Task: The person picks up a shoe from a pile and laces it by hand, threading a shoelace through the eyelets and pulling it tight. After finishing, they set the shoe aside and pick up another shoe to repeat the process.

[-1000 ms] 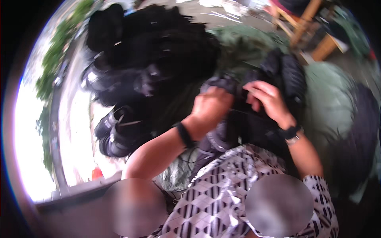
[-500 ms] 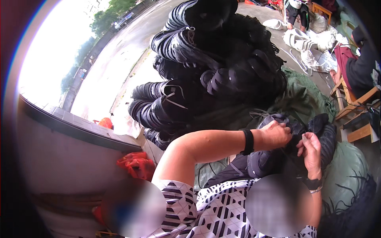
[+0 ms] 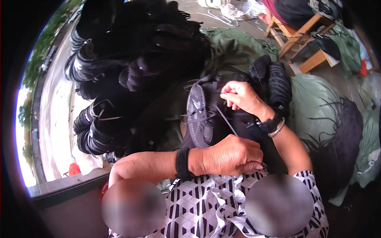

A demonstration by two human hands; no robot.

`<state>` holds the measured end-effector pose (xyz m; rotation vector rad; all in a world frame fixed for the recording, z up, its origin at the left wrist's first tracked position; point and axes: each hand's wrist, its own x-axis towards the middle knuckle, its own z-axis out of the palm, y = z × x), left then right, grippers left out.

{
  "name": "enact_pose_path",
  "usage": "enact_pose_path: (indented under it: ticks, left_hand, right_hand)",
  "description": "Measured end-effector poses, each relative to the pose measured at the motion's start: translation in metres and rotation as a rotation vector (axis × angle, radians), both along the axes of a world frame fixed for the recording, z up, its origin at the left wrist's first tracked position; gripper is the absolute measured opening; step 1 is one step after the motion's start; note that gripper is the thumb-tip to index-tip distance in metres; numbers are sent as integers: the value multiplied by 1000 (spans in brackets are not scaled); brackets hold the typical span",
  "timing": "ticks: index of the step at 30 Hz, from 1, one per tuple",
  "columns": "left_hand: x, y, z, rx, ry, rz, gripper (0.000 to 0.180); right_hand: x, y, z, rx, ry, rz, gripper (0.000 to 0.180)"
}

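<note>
A dark grey shoe upper (image 3: 197, 113) with mesh and threaded laces lies on my lap. From its lace area a grey shoelace (image 3: 227, 121) runs taut toward my left hand (image 3: 232, 155), which is closed on it close to my belly. Over the far right side of the upper is my right hand (image 3: 243, 97). Its fingers are curled and pressed together; whatever they pinch is too small to make out. Beside that hand, a nested stack of black shoe uppers (image 3: 279, 85) lies on its right.
A tall heap of black shoe uppers (image 3: 119, 75) fills the left. Green sacking (image 3: 238, 43) spreads behind my lap. At right, dark laces (image 3: 341, 131) hang over a green sack (image 3: 311, 99). A wooden stool (image 3: 291, 35) and a seated person (image 3: 295, 12) are farther off.
My view has swung right and down. My left hand has come back from the upper toward my body, drawing the lace out. My right hand now hovers over the upper with fingers curled.
</note>
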<state>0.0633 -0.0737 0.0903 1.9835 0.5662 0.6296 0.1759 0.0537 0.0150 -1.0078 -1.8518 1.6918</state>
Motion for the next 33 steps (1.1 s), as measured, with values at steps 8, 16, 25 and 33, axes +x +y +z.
enact_pose_path:
  ticks: [8, 16, 25, 33]
  left_hand:
    - [-54, 56, -25, 598, 395, 540, 23]
    - [-96, 74, -39, 574, 818, 435, 12]
    - [-101, 72, -51, 340, 837, 510, 10]
    - [-110, 67, -67, 259, 582, 539, 10]
  right_hand:
    - [7, -10, -6, 704, -388, 92, 11]
    - [-14, -2, 26, 750, -571, 315, 9]
    - [-32, -3, 21, 849, -665, 423, 10]
    - [-18, -29, 5, 497, -335, -45, 14]
